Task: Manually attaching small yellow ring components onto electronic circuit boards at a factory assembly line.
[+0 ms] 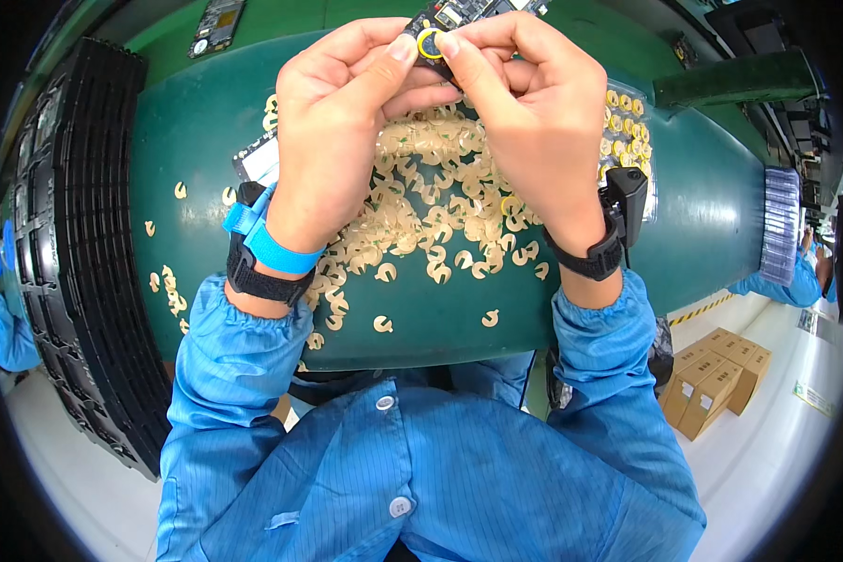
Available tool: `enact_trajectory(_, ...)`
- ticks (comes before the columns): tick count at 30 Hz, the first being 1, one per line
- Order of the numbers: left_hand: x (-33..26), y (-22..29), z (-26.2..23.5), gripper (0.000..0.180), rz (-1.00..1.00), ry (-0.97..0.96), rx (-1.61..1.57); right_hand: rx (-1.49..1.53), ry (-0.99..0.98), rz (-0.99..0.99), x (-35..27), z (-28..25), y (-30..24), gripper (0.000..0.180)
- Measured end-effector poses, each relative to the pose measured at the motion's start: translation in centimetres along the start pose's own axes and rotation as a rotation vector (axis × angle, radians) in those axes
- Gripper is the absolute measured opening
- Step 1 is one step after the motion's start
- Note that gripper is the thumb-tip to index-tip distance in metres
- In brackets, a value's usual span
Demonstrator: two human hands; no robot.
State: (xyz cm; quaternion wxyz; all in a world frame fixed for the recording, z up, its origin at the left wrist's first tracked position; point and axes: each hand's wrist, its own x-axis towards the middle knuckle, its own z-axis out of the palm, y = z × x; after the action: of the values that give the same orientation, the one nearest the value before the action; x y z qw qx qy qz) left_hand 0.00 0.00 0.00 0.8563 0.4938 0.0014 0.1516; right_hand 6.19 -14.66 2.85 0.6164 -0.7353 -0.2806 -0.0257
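A black circuit board (451,15) is raised near the top of the view, between my two hands. On it sits a round disc with a yellow rim (429,44), which looks like a coin cell. My left hand (328,117) is closed on the board's left side, thumb against the disc's edge. From the other side my right hand (543,117) pinches the board, its thumb tip pressing at the disc's right edge. My curled fingers hide part of the board. Below lies a spread heap of small cream notched pieces (389,229).
On the right of the green table (421,337) is a clear tray of yellow-rimmed discs (628,136). Black trays (89,253) are stacked along the left. Another circuit board (217,26) lies at the far left. Cardboard boxes (717,379) stand on the floor at right.
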Motion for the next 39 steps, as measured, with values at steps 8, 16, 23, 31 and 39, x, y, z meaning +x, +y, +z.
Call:
enact_trajectory(8,-0.2,0.4,0.0,0.025,-0.004,-0.01,0.02,-0.194,0.065,-0.306,0.3,0.2,0.3,0.008)
enact_trajectory(16,-0.3,0.5,0.3,0.024,0.0,0.012,0.125,-0.108,0.066,-0.197,0.1,0.7,1.3,0.008)
enact_trajectory(23,-0.2,0.5,0.4,0.024,0.011,0.018,0.13,-0.092,0.107,-0.196,0.1,0.8,1.2,0.008)
enact_trajectory(31,-0.2,0.0,-0.1,0.025,0.027,0.017,0.089,-0.078,0.125,-0.169,-0.1,1.0,0.9,0.008)
enact_trajectory(39,-0.1,-0.1,-0.3,0.025,0.022,0.021,0.09,-0.164,0.13,-0.358,0.2,0.8,0.2,0.006)
